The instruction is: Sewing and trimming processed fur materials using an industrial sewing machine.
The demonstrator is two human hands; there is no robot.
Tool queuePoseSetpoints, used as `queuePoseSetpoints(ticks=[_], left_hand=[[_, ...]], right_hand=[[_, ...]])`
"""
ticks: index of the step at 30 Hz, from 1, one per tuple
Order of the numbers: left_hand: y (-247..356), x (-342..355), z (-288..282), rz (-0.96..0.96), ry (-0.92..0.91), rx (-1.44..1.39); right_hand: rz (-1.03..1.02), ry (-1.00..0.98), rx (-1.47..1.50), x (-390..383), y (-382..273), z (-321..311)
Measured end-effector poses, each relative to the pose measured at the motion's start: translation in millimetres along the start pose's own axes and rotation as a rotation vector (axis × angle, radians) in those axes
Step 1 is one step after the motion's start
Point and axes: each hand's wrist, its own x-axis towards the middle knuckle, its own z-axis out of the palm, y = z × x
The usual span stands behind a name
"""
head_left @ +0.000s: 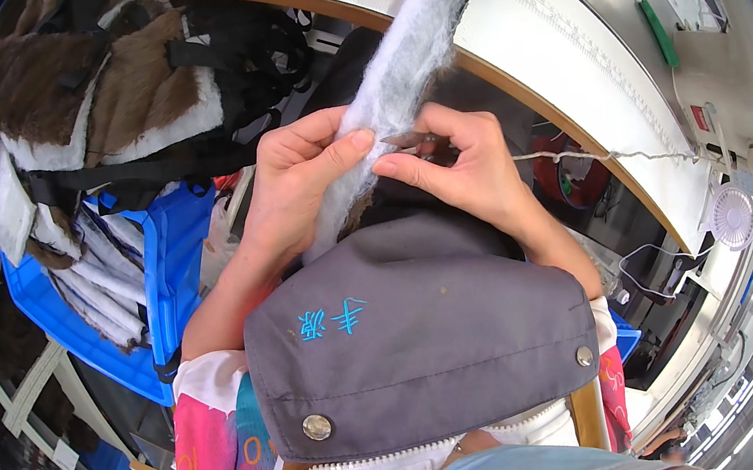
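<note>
The fluffy fur strip is lying right at the fingers of both hands, its long axis running diagonally from the top of the frame, right of centre, down toward the middle. The left hand is gripping it from the left side, thumb and forefinger pinching the pile together. The right hand is meeting it from the right, its thumb and curled forefinger closing around a small metal tool, perhaps thread snips, with the tip pointing at the strip just beside the left thumb; its other fingers are partly hidden. The left hand is holding more of the strip, so it is the nearer one.

The strip is looking white to pale grey, long and narrow, with darker, brownish fuzz showing along its right edge. Its upper part is crossing the white worktable.
</note>
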Motion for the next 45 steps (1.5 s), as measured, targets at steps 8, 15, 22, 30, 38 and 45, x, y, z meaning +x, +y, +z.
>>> queuePoseSetpoints(ticks=[8,15,22,30,38,45], left_hand=[[-4.7,7.2,-3.2,-0.179,0.101,-0.132],[1.7,11.7,-7.0,0.012,0.125,-0.086],[-0.7,14.9,0.4,0.004,0.088,-0.107],[-5.2,18.5,14.0,0.031,0.088,-0.243],[12.3,6.5,10.4,0.383,0.053,0.935],[14.0,14.4,4.1,0.149,-0.041,0.597]], right_hand=[[-0.647,0.109,-0.197,6.0,14.9,1.0],[0.169,0.082,0.168,-5.3,8.0,-3.0],[0.305,-0.05,0.45,-1.5,2.1,0.6],[0.234,-0.05,0.463,8.3,4.6,10.9],[0.173,0.025,0.261,9.6,5.0,-2.7],[0.225,0.009,0.544,5.2,1.7,-5.7]])
